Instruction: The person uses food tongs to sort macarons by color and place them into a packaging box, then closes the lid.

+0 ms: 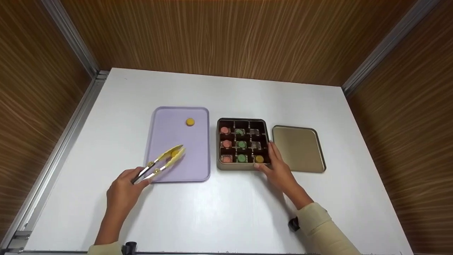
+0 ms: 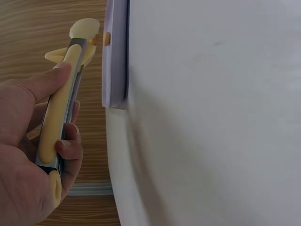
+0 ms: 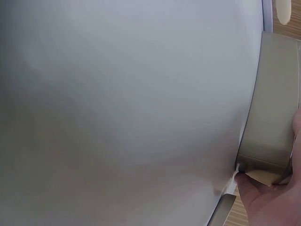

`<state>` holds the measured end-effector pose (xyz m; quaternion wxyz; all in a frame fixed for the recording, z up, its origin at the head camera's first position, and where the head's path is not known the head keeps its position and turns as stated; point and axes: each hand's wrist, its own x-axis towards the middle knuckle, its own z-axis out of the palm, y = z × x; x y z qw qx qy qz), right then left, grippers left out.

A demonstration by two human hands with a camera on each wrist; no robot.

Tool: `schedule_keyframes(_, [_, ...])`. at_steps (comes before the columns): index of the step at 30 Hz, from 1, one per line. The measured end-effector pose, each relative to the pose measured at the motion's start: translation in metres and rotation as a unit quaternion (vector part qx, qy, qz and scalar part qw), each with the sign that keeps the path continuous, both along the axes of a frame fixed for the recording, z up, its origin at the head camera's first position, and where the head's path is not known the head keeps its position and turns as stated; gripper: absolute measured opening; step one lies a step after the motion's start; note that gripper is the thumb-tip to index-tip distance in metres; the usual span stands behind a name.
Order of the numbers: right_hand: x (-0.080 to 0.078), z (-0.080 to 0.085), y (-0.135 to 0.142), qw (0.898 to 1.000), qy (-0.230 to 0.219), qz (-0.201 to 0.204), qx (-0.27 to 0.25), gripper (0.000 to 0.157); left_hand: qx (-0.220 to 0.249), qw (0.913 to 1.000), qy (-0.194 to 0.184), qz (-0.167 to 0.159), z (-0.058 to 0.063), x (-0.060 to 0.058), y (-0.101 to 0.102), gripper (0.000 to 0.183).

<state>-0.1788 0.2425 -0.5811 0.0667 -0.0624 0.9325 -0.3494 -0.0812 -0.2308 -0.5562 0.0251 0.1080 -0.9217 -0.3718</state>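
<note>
- A pair of steel tongs with pale yellow heads [image 1: 172, 161] is gripped in the left hand [image 1: 122, 193], fingers curled around both arms, at the tray's 8 o'clock.
- On the lavender rectangular tray [image 1: 196, 152], a small yellow disc [image 1: 175, 153] is enclosed between the tong heads, slightly off centre towards 7 o'clock; a second yellow disc [image 1: 190, 122] is seen at 1 o'clock.
- In the gold-walled square box [image 1: 236, 166], nine dark compartments are formed: pink discs [image 1: 227, 143] are held down the left column, green discs [image 1: 241, 144] down the middle, and one mustard disc [image 1: 259, 159] at 4 o'clock.
- The box's 4 o'clock corner is clasped between thumb and fingers of the right hand [image 1: 282, 174].
- The flat gold lid [image 1: 298, 148] is placed at the box's 3 o'clock.
- Cream handle grips [image 2: 59, 103] are revealed only by the left wrist view; the box's smooth wall is shown side-on by the right.
</note>
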Motion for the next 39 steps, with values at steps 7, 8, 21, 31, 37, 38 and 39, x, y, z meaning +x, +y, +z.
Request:
schedule_keyframes(7, [0.001,0.000,0.000,1.000,-0.002,-0.001,0.002,0.106,0.004,1.0000,0.003,-0.006,0.004,-0.007,0.003,0.049])
schedule_keyframes(8, [0.001,0.000,0.000,1.000,-0.002,0.000,0.002,0.106,0.005,1.0000,0.002,-0.006,0.005,-0.008,0.003,0.049])
schedule_keyframes(21, [0.000,-0.001,0.000,1.000,0.007,0.004,0.012,0.107,0.002,0.9994,0.020,-0.028,0.017,-0.023,0.013,0.052])
schedule_keyframes(31, [0.000,-0.001,0.000,1.000,0.010,0.003,0.012,0.106,0.006,0.9979,0.041,-0.049,0.023,-0.043,0.040,0.049])
schedule_keyframes(37, [0.000,-0.001,-0.001,1.000,0.008,0.000,0.010,0.106,-0.007,0.9941,0.076,-0.077,0.031,-0.061,0.063,0.048])
schedule_keyframes(38, [0.000,-0.001,-0.001,1.000,0.008,0.000,0.010,0.107,-0.008,0.9937,0.078,-0.080,0.032,-0.064,0.067,0.048])
schedule_keyframes(39, [0.000,0.000,-0.001,1.000,0.008,-0.001,0.010,0.107,-0.008,0.9934,0.079,-0.083,0.033,-0.067,0.071,0.049])
